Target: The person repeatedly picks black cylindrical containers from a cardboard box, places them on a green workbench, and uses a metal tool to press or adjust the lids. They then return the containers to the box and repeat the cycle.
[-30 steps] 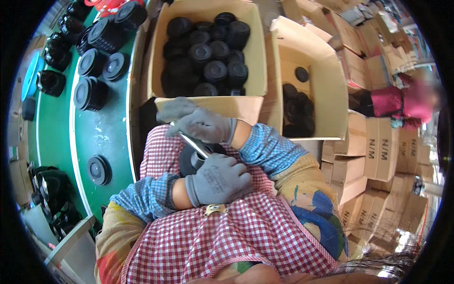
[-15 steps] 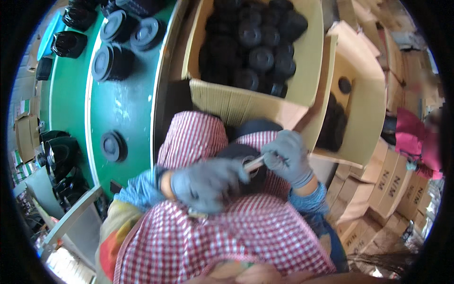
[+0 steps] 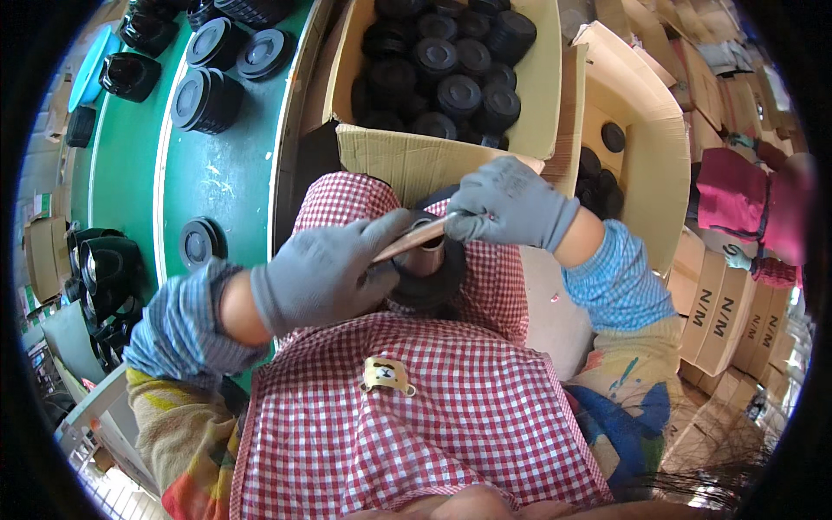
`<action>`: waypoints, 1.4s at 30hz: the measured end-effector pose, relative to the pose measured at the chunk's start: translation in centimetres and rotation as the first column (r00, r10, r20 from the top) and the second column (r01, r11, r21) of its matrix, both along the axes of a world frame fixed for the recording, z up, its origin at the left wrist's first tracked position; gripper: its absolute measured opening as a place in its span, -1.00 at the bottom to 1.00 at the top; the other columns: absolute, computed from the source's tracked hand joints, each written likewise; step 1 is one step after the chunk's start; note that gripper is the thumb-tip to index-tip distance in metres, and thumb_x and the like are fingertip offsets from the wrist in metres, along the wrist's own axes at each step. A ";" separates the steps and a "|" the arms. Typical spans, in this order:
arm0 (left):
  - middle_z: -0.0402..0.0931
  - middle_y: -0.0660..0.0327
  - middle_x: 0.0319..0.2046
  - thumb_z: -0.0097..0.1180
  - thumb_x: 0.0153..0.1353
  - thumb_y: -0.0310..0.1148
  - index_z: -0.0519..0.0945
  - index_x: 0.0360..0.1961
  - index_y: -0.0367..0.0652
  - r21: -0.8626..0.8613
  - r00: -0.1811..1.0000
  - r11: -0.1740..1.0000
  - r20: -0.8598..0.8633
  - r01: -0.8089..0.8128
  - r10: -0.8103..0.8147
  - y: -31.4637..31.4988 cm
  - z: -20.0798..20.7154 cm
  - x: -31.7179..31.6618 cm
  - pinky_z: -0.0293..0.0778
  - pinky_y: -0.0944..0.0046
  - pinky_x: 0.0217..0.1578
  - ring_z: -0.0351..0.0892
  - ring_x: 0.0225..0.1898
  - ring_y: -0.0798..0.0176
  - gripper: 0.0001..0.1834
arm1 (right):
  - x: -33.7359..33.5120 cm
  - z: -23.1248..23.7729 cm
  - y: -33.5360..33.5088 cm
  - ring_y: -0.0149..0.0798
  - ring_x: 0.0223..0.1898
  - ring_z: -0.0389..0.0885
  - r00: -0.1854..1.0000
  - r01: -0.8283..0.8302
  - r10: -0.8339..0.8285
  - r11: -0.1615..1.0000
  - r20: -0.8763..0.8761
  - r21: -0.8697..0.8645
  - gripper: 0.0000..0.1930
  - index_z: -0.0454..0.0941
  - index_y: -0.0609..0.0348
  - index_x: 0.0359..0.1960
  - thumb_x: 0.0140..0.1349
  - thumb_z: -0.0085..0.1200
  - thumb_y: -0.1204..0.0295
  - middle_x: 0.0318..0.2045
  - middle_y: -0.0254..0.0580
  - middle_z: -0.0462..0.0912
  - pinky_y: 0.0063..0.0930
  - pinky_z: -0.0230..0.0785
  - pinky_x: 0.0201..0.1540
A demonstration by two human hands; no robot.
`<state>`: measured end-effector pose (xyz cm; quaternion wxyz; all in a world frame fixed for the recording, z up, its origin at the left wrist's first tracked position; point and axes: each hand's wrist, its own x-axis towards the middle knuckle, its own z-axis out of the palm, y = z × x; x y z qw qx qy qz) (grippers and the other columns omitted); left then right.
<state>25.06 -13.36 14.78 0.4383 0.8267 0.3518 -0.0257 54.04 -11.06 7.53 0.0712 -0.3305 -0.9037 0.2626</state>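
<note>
A narrow, flat, tan strip [image 3: 412, 240] is stretched between my two grey-gloved hands above my lap. The thumb and fingers of my left hand [image 3: 325, 270] close around its lower left end. With a pinch, my right hand [image 3: 513, 204] grips the upper right end. Just beneath the strip, a short brownish, shiny cylinder [image 3: 427, 260] rises from the middle of a round black piece [image 3: 425, 292] at my knees. Whether strip and cylinder touch, I cannot tell.
Ahead stands a carton [image 3: 433, 152] full of black round ribbed parts; a second carton [image 3: 667, 165] to its right holds several more. On the left, a green-topped bench [image 3: 234, 173] carries stacked black discs [image 3: 199, 243]. Another person in pink [image 3: 737, 195] is at far right.
My hands have moved up and away from my body, and the strip between them now shows longer. My right forearm has swung outward to the right. The head view has shifted slightly.
</note>
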 end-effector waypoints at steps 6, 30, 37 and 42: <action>0.64 -0.06 -0.38 0.15 0.27 -0.33 0.53 0.12 -0.17 0.032 0.996 0.999 -0.079 0.039 -0.036 0.4 -1.4 0.6 0.59 0.02 -0.25 0.70 -0.34 -0.12 -0.60 | -1.3 1.0 -0.3 0.11 -0.20 0.68 0.985 0.075 -0.041 0.975 0.165 -0.209 -0.44 0.69 0.02 -0.24 0.23 0.10 -0.25 -0.28 0.00 0.70 -0.06 0.49 -0.13; 0.69 -0.03 -0.26 0.09 0.33 -0.11 0.60 0.18 -0.01 0.515 0.374 0.335 -0.031 -0.789 0.927 3.3 -17.5 -24.6 0.55 -0.02 -0.10 0.69 -0.23 -0.07 -0.56 | -3.4 -5.2 -12.1 0.00 0.44 0.32 0.786 0.362 -0.463 0.882 -0.410 -0.302 0.00 0.48 0.15 0.33 -0.25 0.59 0.07 0.40 -0.01 0.39 -0.18 0.14 0.49; 0.62 -0.07 0.01 0.36 0.14 -0.21 0.64 -0.01 -0.17 0.495 0.681 0.467 0.518 -0.732 0.518 -2.2 -8.9 -16.3 0.51 -0.03 0.06 0.62 0.00 -0.16 -0.58 | -1.2 -3.7 -11.4 -0.05 0.37 0.42 0.626 0.392 -0.566 0.823 -0.537 -0.410 -0.11 0.50 0.34 0.27 -0.15 0.58 0.21 0.34 0.04 0.45 -0.22 0.21 0.44; 0.32 -0.21 0.35 0.45 0.10 -0.13 0.59 -0.09 -0.24 0.315 0.822 0.887 0.558 -0.336 0.113 -10.5 -5.3 -6.6 0.46 0.00 0.17 0.56 0.15 -0.22 -0.51 | -0.6 0.0 -12.3 -0.07 0.36 0.43 0.412 0.285 -0.613 0.789 -0.674 -0.544 0.22 0.29 0.47 0.38 -0.27 0.51 -0.14 0.38 0.05 0.40 -0.24 0.25 0.41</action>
